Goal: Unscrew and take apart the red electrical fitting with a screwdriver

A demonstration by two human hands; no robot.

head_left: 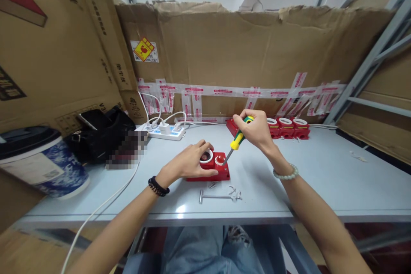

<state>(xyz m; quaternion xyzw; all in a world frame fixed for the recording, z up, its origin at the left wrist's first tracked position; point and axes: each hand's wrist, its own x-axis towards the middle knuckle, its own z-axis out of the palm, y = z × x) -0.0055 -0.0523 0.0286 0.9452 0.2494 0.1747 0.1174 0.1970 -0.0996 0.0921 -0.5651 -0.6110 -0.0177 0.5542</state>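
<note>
My right hand is closed around the yellow-and-green handle of a screwdriver. The tool slants down to the left, its tip at the round fitting near the right end of a red box-shaped unit. That unit lies on the table with a white ring round a dark opening on its left part. My left hand grips the unit from the left, thumb along its front and fingers over the back. Just in front lie a small metal T-handle tool, small screws and white plastic bits.
Several red units with white rings stand at the back right. A power strip with plugs sits at the back left, its white cable crossing the table. A large cup and a black bag stand left. Cardboard walls the back.
</note>
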